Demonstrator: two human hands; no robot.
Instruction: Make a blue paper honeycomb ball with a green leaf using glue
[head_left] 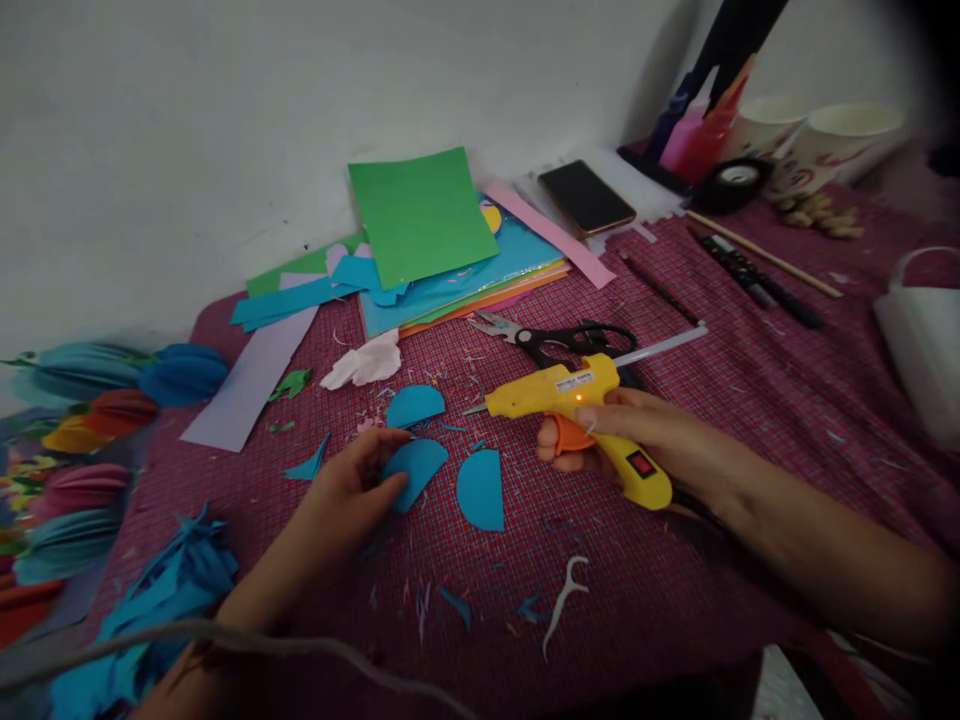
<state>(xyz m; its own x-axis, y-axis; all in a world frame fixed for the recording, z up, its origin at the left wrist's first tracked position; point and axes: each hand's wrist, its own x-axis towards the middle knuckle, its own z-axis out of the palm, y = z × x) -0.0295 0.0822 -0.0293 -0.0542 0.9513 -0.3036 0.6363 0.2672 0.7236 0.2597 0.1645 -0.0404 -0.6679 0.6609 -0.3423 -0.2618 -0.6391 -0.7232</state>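
My right hand point(637, 440) is wrapped round the handle of a yellow hot glue gun point(540, 390), whose orange light glows and whose nozzle points left. A clear glue stick point(664, 345) juts from its back. My left hand point(371, 475) pinches a blue paper half-circle point(420, 470) at its left side, thumb on the front. Just behind that piece lies another blue half-circle point(416, 406), close to the nozzle tip. A third blue half-circle point(481, 490) rests to the right, below the glue gun.
Black-handled scissors point(551, 340) lie behind the glue gun. Further back are a green paper sheet point(424, 215) on a paper stack and a phone point(587, 197). A white floss pick point(566, 600) and paper scraps lie in front. A cable point(300, 640) crosses the lower left.
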